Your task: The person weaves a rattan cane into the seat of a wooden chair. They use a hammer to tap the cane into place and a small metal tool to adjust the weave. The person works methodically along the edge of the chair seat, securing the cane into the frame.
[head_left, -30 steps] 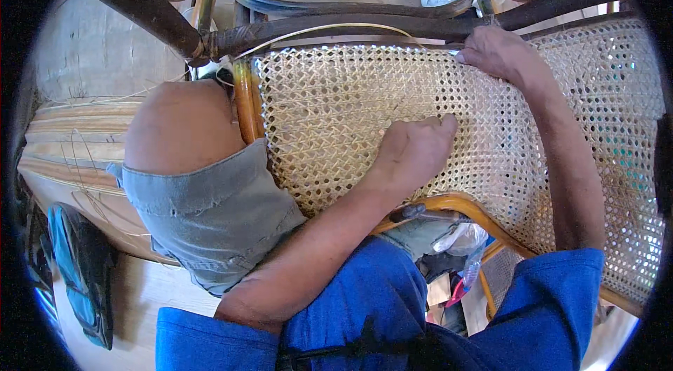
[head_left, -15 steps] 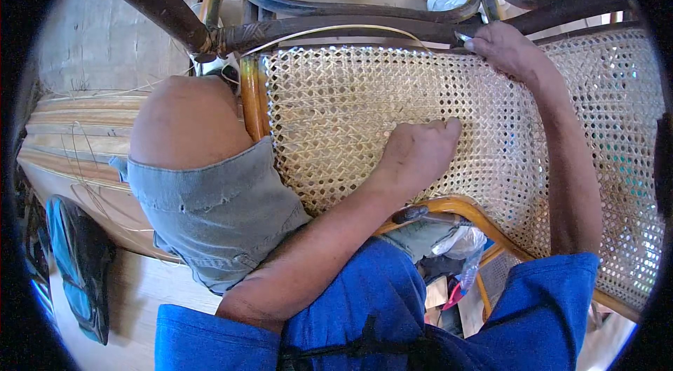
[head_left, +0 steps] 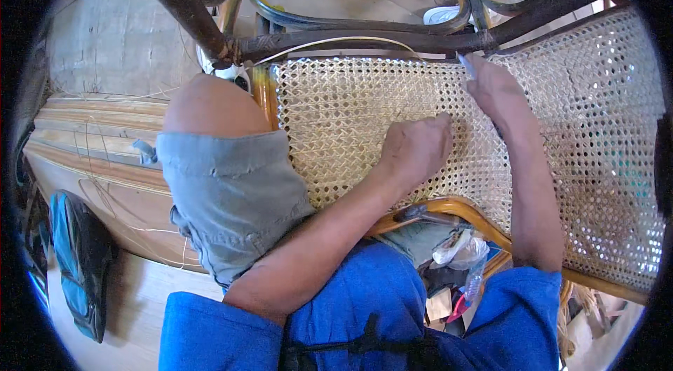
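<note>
A pale woven cane panel [head_left: 336,111] is stretched in a rattan chair frame [head_left: 364,40] with dark upper rails. My left hand [head_left: 415,146] rests as a fist on the weave near its middle. My right hand [head_left: 494,87] is at the panel's top edge, gripping a small thin tool [head_left: 465,62] whose tip touches the weave under the dark rail. A thin pale cane strand [head_left: 336,41] arcs along that rail. My bare left knee [head_left: 207,104] in grey shorts presses against the panel's left side.
A curved orange rattan rail [head_left: 463,213] runs under my arms, with a dark-handled tool [head_left: 427,215] lying on it. Crumpled plastic and small items [head_left: 459,259] sit below. A blue bag [head_left: 73,266] lies at the left on the wooden floor [head_left: 105,167].
My right hand has slid left along the top edge of the panel. The view has shifted, and my left hand stays on the weave.
</note>
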Demonstrator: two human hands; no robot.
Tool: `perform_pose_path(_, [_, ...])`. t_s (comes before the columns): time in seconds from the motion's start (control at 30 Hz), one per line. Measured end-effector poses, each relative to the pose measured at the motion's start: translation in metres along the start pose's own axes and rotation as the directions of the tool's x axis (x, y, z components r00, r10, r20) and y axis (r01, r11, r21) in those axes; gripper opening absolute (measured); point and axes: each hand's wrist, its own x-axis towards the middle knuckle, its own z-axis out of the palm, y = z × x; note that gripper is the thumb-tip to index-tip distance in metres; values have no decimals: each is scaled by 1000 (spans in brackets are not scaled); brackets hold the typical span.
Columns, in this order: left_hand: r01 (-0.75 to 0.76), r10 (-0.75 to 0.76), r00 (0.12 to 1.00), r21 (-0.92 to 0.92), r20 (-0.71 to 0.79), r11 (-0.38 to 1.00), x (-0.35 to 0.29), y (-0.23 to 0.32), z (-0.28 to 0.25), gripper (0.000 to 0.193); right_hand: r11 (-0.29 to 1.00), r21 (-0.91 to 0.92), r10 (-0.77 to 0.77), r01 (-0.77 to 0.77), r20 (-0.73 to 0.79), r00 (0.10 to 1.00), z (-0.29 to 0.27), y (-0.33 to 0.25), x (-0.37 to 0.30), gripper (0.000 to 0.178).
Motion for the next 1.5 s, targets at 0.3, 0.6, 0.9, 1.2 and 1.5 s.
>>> perform_pose_path(0.3, [134, -303, 933, -591, -196, 796, 16, -21, -10, 26, 829, 529, -42, 181, -263, 964, 47, 14, -73, 51])
perform_pose_path(0.6, [134, -208, 974, -515, -89, 847, 6, -19, -18, 24, 290, 903, 421, -316, 176, 890, 101, 19, -281, 22])
perform_pose_path(0.9, [51, -147, 961, -373, -232, 926, 9, -38, 1, 28, 756, 492, 450, -431, 88, 889, 381, 14, -349, 31])
perform_pose_path(1.2, [404, -5, 914, -911, 406, -80, 8, -41, -20, 64, 544, 831, 529, -117, -232, 816, 112, -1, -253, 17])
perform_pose_path(1.5, [550, 293, 834, -751, 468, -365, 8, -29, -11, 105, 717, 607, 206, 342, -654, 728, 78, -42, -133, 13])
